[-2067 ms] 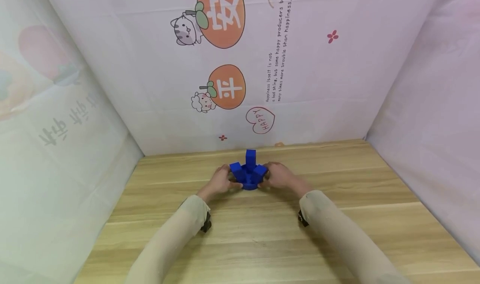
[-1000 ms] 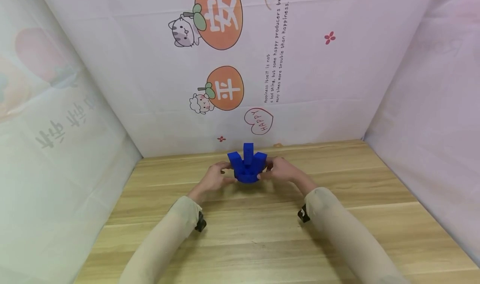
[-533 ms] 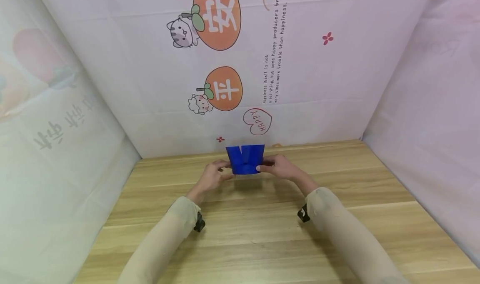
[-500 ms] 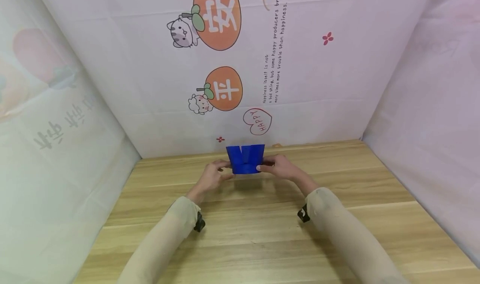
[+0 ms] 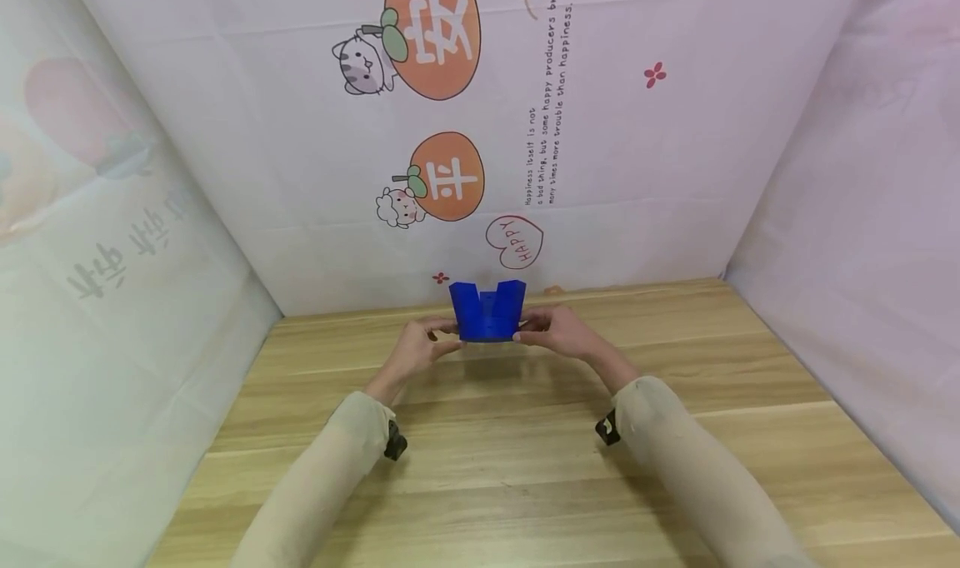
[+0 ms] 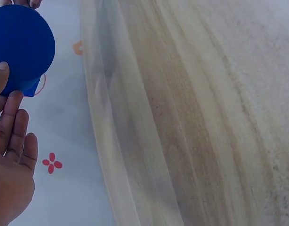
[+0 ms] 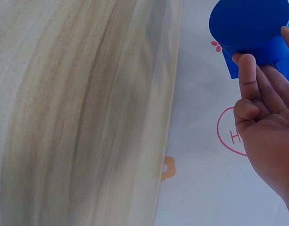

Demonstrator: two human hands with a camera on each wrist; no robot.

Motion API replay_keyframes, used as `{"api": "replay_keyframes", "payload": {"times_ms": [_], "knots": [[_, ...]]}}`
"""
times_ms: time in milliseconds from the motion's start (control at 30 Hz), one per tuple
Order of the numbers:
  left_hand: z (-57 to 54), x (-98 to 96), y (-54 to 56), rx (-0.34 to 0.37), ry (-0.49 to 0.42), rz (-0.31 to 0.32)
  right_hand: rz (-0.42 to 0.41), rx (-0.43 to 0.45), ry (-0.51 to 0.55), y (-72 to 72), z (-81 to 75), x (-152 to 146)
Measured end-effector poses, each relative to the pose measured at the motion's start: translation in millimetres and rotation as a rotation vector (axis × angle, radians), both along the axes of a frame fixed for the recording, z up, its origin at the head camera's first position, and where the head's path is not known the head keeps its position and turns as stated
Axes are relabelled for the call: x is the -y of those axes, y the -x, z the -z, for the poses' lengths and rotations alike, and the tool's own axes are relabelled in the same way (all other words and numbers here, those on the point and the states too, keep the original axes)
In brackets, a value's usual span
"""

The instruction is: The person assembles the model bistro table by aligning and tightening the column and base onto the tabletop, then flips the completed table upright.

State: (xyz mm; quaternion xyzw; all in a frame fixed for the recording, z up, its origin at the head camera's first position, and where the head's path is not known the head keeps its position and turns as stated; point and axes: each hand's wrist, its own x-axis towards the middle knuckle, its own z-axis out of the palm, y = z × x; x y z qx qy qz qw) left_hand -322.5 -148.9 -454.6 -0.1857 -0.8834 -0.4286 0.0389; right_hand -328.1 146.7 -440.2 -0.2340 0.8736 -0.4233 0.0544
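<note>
A blue round-based holder with three upright prongs is held up off the table between both hands, near the back wall. My left hand grips its left side, thumb low and fingers behind. From the other side my right hand pinches it, thumb at the bottom edge. The flat round underside of the holder faces the left wrist camera, with the left hand at its edge. In the right wrist view the holder's disc sits above the right hand, whose fingers reach along its side.
The wood-grain table spreads in front, its far edge meeting a white printed cloth wall. More cloth hangs at the left and right. A black wrist camera sits under the left cuff.
Both hands have lifted the blue holder from the table and tilted it; its base now shows higher in the head view. It has since tipped slightly, and two front prongs show apart.
</note>
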Motion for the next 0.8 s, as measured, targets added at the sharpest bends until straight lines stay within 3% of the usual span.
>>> {"api": "replay_keyframes", "payload": {"times_ms": [400, 800], "knots": [[-19.7, -1.4, -2.8, 0.055, 0.013, -0.019, -0.013, -0.002, 0.010, -1.6, -9.3, -3.1], [-30.3, -2.4, -4.9, 0.128, 0.018, -0.006, 0.004, 0.021, 0.008, -7.9, -21.3, -9.9]]}}
